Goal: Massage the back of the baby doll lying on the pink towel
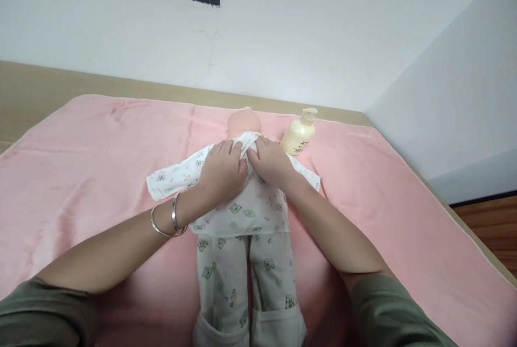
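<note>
A baby doll [244,122] lies on its back in a white top [242,217] and matching trousers [269,269], both printed with small green animals. At the top's neckline, my left hand [224,166] is closed on the cloth with its fingers bent over the collar. Close beside it my right hand [272,161] pinches the other side of the collar between thumb and fingers. The overlapping neck edges show between my hands. The top's sleeves spread out to both sides. My palms cover part of the chest.
A cream pump bottle [300,134] stands right of the doll's head, near my right hand. Under everything lies a pink sheet [121,137] on a wooden surface [32,85]. A white wall [283,29] rises behind, and another wall [476,77] stands at the right.
</note>
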Demonstrator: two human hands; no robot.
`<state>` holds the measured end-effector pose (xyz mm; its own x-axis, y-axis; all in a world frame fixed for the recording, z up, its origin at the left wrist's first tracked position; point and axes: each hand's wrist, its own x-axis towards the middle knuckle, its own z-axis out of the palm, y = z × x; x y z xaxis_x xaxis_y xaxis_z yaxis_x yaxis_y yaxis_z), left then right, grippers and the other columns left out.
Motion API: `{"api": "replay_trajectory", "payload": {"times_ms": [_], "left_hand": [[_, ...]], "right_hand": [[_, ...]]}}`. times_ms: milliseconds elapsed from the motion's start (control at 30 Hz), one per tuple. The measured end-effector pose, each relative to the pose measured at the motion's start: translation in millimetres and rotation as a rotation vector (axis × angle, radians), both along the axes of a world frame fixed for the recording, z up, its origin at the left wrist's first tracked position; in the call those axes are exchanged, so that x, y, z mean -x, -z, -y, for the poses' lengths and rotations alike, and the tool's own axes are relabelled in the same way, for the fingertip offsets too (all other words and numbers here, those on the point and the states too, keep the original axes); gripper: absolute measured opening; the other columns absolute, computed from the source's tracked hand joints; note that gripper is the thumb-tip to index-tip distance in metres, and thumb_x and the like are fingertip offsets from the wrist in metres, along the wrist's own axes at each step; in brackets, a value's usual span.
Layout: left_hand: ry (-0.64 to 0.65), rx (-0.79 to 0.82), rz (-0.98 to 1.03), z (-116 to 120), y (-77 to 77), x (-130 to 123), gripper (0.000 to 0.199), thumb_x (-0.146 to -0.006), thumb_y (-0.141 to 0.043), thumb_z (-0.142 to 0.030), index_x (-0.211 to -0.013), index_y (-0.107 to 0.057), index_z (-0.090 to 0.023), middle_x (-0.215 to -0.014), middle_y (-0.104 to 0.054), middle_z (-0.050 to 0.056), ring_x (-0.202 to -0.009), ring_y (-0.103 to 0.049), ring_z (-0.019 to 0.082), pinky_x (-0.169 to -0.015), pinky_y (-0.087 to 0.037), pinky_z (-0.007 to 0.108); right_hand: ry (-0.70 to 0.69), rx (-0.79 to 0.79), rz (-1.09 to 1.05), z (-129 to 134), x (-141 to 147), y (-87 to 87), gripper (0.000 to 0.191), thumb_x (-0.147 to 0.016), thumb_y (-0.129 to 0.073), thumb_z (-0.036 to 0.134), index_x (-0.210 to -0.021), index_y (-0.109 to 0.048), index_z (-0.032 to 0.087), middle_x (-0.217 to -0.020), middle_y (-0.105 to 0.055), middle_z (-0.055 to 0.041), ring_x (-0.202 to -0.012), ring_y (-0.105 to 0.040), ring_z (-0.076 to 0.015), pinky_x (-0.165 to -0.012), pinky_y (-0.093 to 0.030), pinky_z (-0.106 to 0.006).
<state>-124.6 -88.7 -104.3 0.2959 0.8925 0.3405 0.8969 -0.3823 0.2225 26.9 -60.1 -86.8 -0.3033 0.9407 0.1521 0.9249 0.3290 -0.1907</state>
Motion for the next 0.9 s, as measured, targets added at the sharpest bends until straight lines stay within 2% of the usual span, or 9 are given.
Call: {"api": "replay_trajectory", "payload": {"times_ms": [133,233,300,367,467,600,767,900], "left_hand": [[-0.053,0.175,0.087,-21.0,-2.2,8.3,0.035,-0.098,-0.033,-0.034,-0.108,-0.06,-0.014,-0.108,-0.069,0.016,-0.103,-0.063,0.033,-0.091,-0.05,0.047],[-0.107,0.234,0.112,-29.8,-1.5,11.6,0.037,-0.097,-0.032,-0.038,-0.105,-0.06,-0.015,-0.104,-0.07,0.016,-0.098,-0.064,0.032,-0.086,-0.05,0.046],[-0.12,0.213,0.112,-29.5,-0.4,11.0,0.038,-0.097,-0.031,-0.037,-0.105,-0.06,-0.015,-0.103,-0.07,0.016,-0.099,-0.064,0.033,-0.086,-0.05,0.046],[-0.11,0.166,0.114,-24.9,0.8,8.6,0.037,-0.098,-0.032,-0.036,-0.108,-0.061,-0.014,-0.105,-0.07,0.016,-0.101,-0.064,0.033,-0.089,-0.049,0.047],[-0.07,0.069,0.087,-13.0,2.6,3.6,0.035,-0.098,-0.032,-0.029,-0.109,-0.061,-0.013,-0.109,-0.069,0.018,-0.104,-0.062,0.034,-0.091,-0.049,0.048],[-0.007,-0.073,0.045,1.5,4.7,-1.5,0.037,-0.097,-0.032,-0.021,-0.118,-0.059,-0.01,-0.117,-0.065,0.021,-0.111,-0.059,0.035,-0.097,-0.046,0.05],[0.004,0.0,0.102,-8.5,7.8,1.6,0.032,-0.095,-0.035,-0.022,-0.113,-0.061,-0.013,-0.113,-0.066,0.019,-0.108,-0.06,0.033,-0.095,-0.048,0.047],[-0.074,0.1,0.188,-25.7,10.0,6.9,0.033,-0.094,-0.036,-0.03,-0.111,-0.061,-0.016,-0.106,-0.068,0.015,-0.105,-0.062,0.032,-0.093,-0.05,0.047]], "right_hand": [[-0.062,-0.157,0.104,18.6,7.2,9.5,0.045,-0.103,-0.031,0.025,-0.129,-0.057,-0.001,-0.129,-0.065,-0.0267,-0.121,-0.058,-0.0368,-0.107,-0.043,-0.051],[-0.156,-0.282,0.135,30.7,9.3,12.3,0.04,-0.1,-0.033,0.018,-0.126,-0.06,0.002,-0.128,-0.065,-0.0253,-0.122,-0.057,-0.0356,-0.111,-0.042,-0.049],[-0.191,-0.265,0.12,32.0,8.1,9.5,0.036,-0.099,-0.034,0.015,-0.118,-0.063,0.006,-0.12,-0.068,-0.0218,-0.115,-0.06,-0.0334,-0.109,-0.044,-0.047],[-0.175,-0.172,0.062,26.3,5.5,4.7,0.034,-0.1,-0.034,0.016,-0.112,-0.065,0.01,-0.112,-0.07,-0.0182,-0.109,-0.062,-0.0308,-0.103,-0.048,-0.044],[-0.1,-0.049,-0.034,10.9,1.9,0.2,0.031,-0.102,-0.039,0.026,-0.114,-0.063,0.011,-0.117,-0.069,-0.0173,-0.112,-0.061,-0.0299,-0.102,-0.048,-0.042],[-0.052,-0.055,-0.034,-2.3,1.2,3.9,0.033,-0.1,-0.043,0.03,-0.115,-0.061,0.008,-0.123,-0.066,-0.0215,-0.116,-0.058,-0.0323,-0.105,-0.044,-0.044],[-0.051,-0.095,0.012,1.1,3.0,8.7,0.036,-0.103,-0.037,0.031,-0.117,-0.061,0.008,-0.122,-0.066,-0.0205,-0.114,-0.058,-0.0327,-0.104,-0.043,-0.045],[-0.029,-0.168,0.047,15.0,10.1,12.8,0.043,-0.104,-0.033,0.029,-0.125,-0.059,0.003,-0.123,-0.066,-0.0243,-0.118,-0.057,-0.0359,-0.105,-0.043,-0.049]]}}
